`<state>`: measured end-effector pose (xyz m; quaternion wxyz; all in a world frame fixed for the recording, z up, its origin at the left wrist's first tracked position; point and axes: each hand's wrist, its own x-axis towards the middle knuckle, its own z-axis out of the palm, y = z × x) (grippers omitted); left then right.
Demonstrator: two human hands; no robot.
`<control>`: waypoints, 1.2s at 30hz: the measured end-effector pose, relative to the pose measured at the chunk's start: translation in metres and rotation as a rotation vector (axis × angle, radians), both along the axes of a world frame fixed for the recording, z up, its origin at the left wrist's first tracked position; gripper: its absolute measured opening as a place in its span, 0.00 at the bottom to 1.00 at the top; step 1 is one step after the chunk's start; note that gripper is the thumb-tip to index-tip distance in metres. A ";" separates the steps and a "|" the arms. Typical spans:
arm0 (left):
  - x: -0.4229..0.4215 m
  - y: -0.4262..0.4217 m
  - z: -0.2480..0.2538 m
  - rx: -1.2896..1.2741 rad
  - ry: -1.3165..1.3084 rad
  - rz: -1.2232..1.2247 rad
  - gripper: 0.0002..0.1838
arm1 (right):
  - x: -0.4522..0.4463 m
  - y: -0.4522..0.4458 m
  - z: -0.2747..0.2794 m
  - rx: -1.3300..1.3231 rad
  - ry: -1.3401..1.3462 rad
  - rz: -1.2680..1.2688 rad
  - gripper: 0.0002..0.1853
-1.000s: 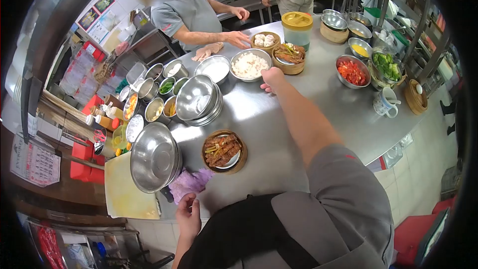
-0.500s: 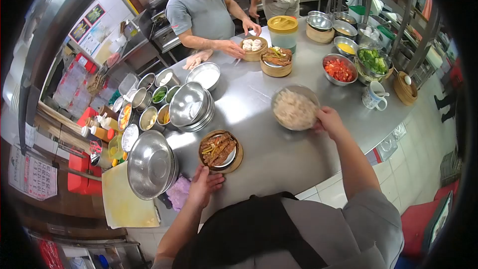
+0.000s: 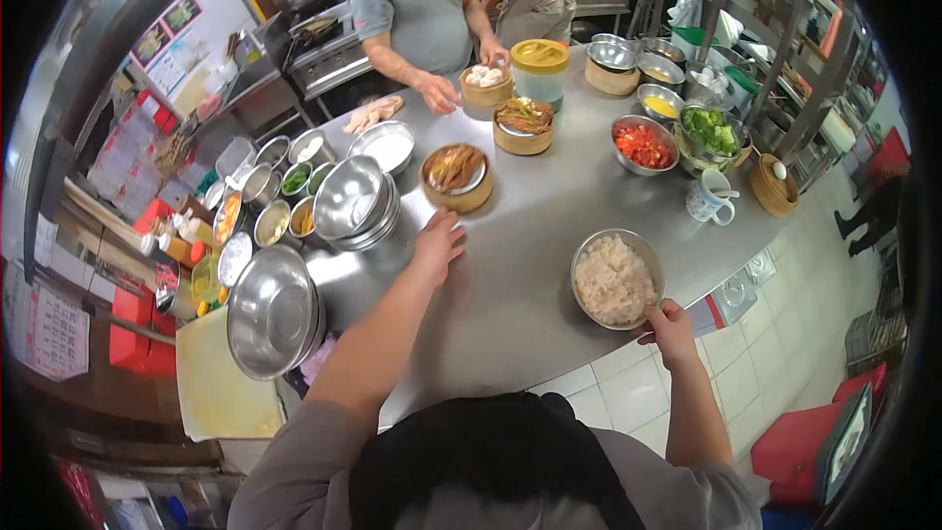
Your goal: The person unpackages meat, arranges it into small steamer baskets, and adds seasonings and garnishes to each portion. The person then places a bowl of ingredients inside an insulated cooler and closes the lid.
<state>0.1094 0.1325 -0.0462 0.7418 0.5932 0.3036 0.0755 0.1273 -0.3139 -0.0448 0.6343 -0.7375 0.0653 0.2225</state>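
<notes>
My right hand (image 3: 671, 332) grips the near right rim of a metal bowl (image 3: 654, 275), which holds a pale, lumpy mass (image 3: 615, 282), perhaps a raw minced filling. The bowl is over the right front of the steel table. My left hand (image 3: 437, 247) reaches forward with its fingers extended, just short of a round bamboo steamer (image 3: 461, 200). Whether the fingertips touch it I cannot tell. Inside that steamer, a metal dish carries brown cooked pieces (image 3: 455, 168). Behind it on the right is a second bamboo steamer (image 3: 522, 143) with similar food.
Across the table (image 3: 510, 275), a co-worker's hand (image 3: 439, 94) is beside a bamboo steamer of white buns (image 3: 486, 80). Stacked metal bowls (image 3: 353, 198), a colander (image 3: 270, 314) and a cutting board (image 3: 231, 373) lie left. Diced tomato (image 3: 643, 146), broccoli (image 3: 711, 132) and a mug (image 3: 708, 198) stand right.
My left hand and the brown-food steamer have moved forward, away from me. My right hand has drawn the bowl nearer and to the right. The co-worker's hand has come off the bun steamer.
</notes>
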 end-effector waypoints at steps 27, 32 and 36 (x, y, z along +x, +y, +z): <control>-0.817 0.003 -0.017 0.051 0.131 0.617 0.24 | -0.369 0.376 0.083 0.248 0.227 0.956 0.17; -0.919 -0.030 0.004 0.026 0.235 0.971 0.25 | -0.442 0.523 0.067 0.264 0.260 1.111 0.20; -0.962 -0.026 -0.001 -0.098 0.332 1.234 0.24 | -0.457 0.626 0.037 0.146 0.170 1.039 0.08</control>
